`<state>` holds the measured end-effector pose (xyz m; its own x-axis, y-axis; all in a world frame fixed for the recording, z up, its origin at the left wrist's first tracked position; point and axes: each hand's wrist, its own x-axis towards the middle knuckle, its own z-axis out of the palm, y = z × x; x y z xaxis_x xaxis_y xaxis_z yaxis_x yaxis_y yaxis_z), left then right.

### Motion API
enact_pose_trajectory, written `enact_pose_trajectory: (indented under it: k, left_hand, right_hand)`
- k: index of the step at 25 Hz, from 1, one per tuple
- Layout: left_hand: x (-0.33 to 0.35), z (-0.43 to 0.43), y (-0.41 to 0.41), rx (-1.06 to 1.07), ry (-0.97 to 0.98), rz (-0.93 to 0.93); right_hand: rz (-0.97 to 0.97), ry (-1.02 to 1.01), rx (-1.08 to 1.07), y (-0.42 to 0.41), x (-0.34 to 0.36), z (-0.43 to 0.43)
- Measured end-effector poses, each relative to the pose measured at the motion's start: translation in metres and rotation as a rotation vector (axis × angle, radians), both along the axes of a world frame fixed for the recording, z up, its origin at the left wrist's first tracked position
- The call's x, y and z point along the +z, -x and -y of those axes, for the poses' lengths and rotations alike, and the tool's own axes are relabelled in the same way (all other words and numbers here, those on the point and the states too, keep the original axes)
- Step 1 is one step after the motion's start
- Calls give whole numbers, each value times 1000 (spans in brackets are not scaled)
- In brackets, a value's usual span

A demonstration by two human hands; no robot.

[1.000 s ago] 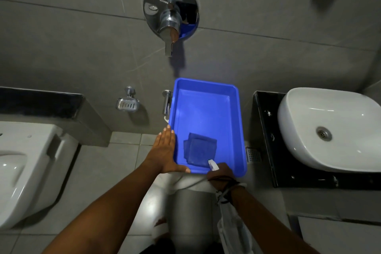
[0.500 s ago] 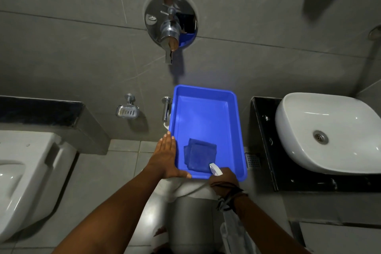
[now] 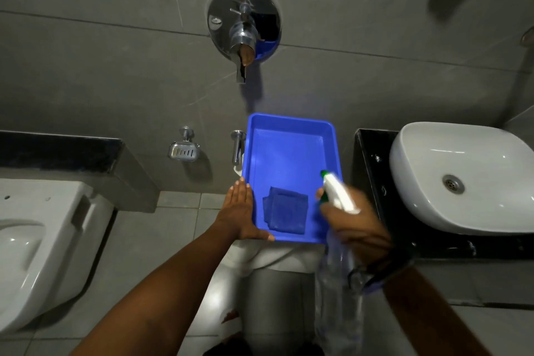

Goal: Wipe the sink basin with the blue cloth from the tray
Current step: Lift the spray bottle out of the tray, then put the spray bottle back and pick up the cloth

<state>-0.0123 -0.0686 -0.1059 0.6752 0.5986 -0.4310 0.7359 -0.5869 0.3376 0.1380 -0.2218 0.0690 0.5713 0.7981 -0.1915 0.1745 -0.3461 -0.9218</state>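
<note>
A folded blue cloth (image 3: 285, 213) lies in the near end of a blue plastic tray (image 3: 289, 136). My left hand (image 3: 241, 214) holds the tray by its near left corner, palm flat along the side. My right hand (image 3: 357, 224) is shut on a clear spray bottle (image 3: 338, 303) with a white and green nozzle, raised over the tray's right rim and blurred by motion. The white sink basin (image 3: 468, 176), with its metal drain, sits to the right on a black counter (image 3: 372, 182).
A chrome wall mixer tap (image 3: 245, 29) sticks out of the grey tiled wall above the tray. A metal soap dish (image 3: 184, 149) hangs at the left. A white toilet (image 3: 37, 240) fills the lower left. Grey floor tiles lie below.
My right hand has come up and to the right from the tray's near edge, lifting the spray bottle. My left hand and the tray have stayed where they were.
</note>
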Motion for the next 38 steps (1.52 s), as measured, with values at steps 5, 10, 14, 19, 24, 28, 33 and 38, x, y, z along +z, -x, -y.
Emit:
enact_pose_trajectory:
  k: [5, 10, 14, 19, 24, 28, 33, 38]
  left_hand:
    - [-5, -3, 1, 0, -28, 3]
    - [-8, -9, -5, 2, -56, -24]
    - [-12, -16, -6, -66, -113, -121]
    - [-9, -14, -10, -71, -137, -145]
    - [4, -5, -36, 74, -147, 208]
    - [-2, 11, -65, 563, 225, 294]
    - [-23, 11, -78, 875, 426, 204]
    - [-39, 7, -81, 1043, 580, 280]
  right_hand:
    - [34, -332, -212, -49, 72, -76]
    - [163, -389, -322, -68, 31, -172]
    - [223, -264, -236, -68, -26, -220]
    - [234, -123, -246, -90, -36, -255]
    - [270, 107, -111, -85, -85, -184]
    - [159, 734, -105, -65, -158, -86]
    - [-126, 701, -143, -50, -195, -69]
    - [-370, 647, -132, -59, -194, -74]
